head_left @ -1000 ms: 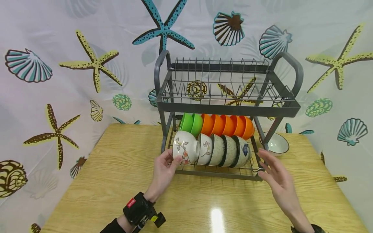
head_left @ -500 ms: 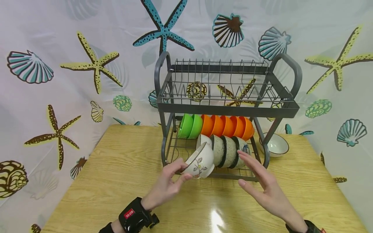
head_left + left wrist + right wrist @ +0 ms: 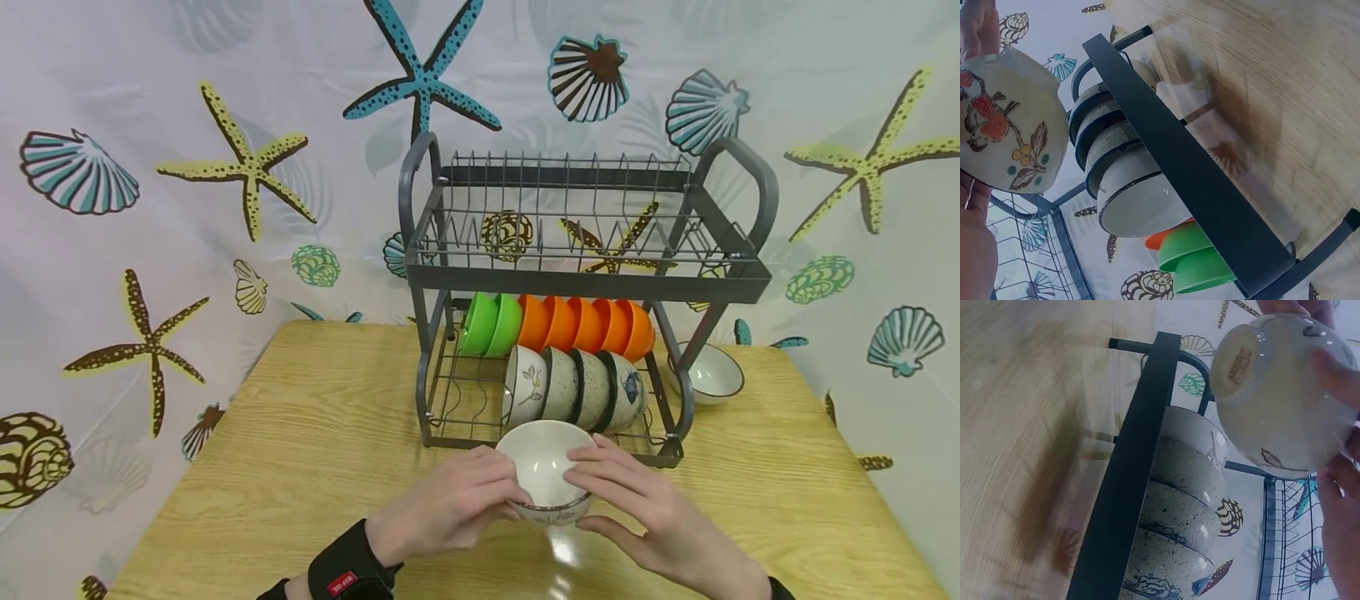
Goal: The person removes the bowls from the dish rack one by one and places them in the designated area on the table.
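Observation:
A white bowl with a floral pattern [image 3: 543, 458] is held in the air in front of the rack, its inside facing up and toward the head camera. My left hand [image 3: 457, 504] grips its left rim. On the opposite side my right hand [image 3: 652, 517] holds it, fingers over the rim and thumb low on the wall. Red fruit and leaves show on the bowl's outside [image 3: 1010, 122] in the left wrist view; a stamped mark is on its foot [image 3: 1238, 365] in the right wrist view.
A two-tier dish rack [image 3: 585, 285] stands behind the hands. Its lower tier holds a floral white bowl [image 3: 525, 387], three speckled bowls [image 3: 592, 390], two green bowls [image 3: 480, 325] and several orange bowls [image 3: 633, 331]. Another white bowl [image 3: 712, 371] sits on the table [image 3: 322, 417] beyond the rack's right side.
My left hand has lifted the floral bowl off the rack's left end, brought it forward and right, and turned its opening upward. My right hand has moved left and taken hold of it.

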